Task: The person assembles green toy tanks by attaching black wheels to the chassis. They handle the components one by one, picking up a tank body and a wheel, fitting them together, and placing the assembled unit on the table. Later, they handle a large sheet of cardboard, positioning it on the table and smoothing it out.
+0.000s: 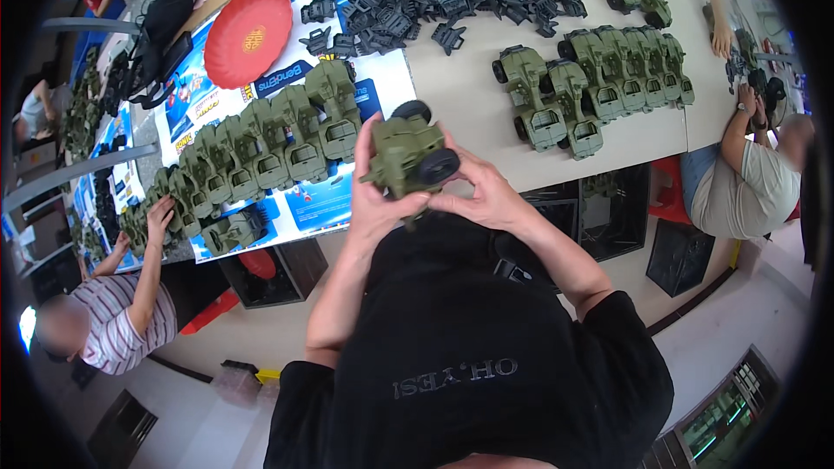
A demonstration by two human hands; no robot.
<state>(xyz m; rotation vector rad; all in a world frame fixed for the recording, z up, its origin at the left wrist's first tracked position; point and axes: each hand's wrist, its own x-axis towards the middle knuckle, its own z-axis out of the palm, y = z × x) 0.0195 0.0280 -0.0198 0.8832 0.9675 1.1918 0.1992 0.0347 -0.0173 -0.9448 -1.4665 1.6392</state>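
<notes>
Between my two hands, just past the table's front edge, is a green toy vehicle (pixel 401 153) with black wheels. It is tilted so that two wheels show. My left hand (pixel 372 200) wraps its left side, thumb across the near end. From the right, my right hand (pixel 476 187) grips it near a wheel, its thumb meeting the left one. A long row of green toy vehicle bodies (pixel 261 152) stands on the table to the left of my hands. More green toy vehicles (pixel 599 78) are lined up at the right.
A heap of black plastic parts (pixel 452 0) covers the far middle of the table. Left of it lies a red scalloped tray (pixel 249 36). Black crates (pixel 612 213) sit below the table. One co-worker (pixel 130 313) is at the left, another (pixel 747 165) at the right.
</notes>
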